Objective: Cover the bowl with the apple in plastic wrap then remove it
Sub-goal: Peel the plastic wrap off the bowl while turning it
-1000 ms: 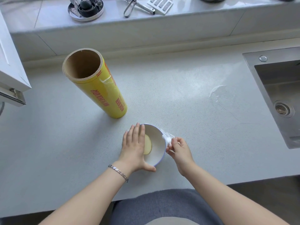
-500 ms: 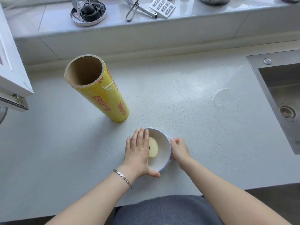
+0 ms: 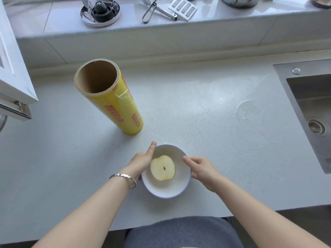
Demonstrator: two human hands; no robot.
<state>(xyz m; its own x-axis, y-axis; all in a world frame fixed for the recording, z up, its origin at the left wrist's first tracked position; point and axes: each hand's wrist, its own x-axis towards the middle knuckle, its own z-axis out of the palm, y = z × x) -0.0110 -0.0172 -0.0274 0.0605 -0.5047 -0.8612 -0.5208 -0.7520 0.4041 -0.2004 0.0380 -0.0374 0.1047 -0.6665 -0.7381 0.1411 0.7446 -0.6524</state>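
A small round white bowl with a thin blue rim (image 3: 166,188) sits on the pale speckled stone bench (image 3: 206,122), close to its near edge, and a halved apple with its pale cut face up (image 3: 162,167) lies inside, toward the far side of the bowl. The left hand (image 3: 143,159) rests edge-on against the bowl's left rim, its fingers (image 3: 151,148) straight and together, pointing away along the rim rather than curled round anything; a silver link bracelet (image 3: 125,177) circles that wrist. The right hand (image 3: 200,168) lies against the right rim with its fingers (image 3: 187,161) loosely bent and slightly spread, the tips touching the rim's edge; it seems to grip nothing, though clear film there would be hard to make out at this angle. Whether any wrap lies over the bowl cannot be told; the apple shows plainly. Beyond the bowl to the left stands a tall yellow roll of plastic wrap with red lettering (image 3: 116,104), its open brown cardboard core facing the camera, well apart from both hands. A stainless steel sink (image 3: 308,108) is set into the bench at the right. On the raised grey ledge (image 3: 232,20) behind lie a metal peeler (image 3: 152,9) and a flat white grater (image 3: 182,8).
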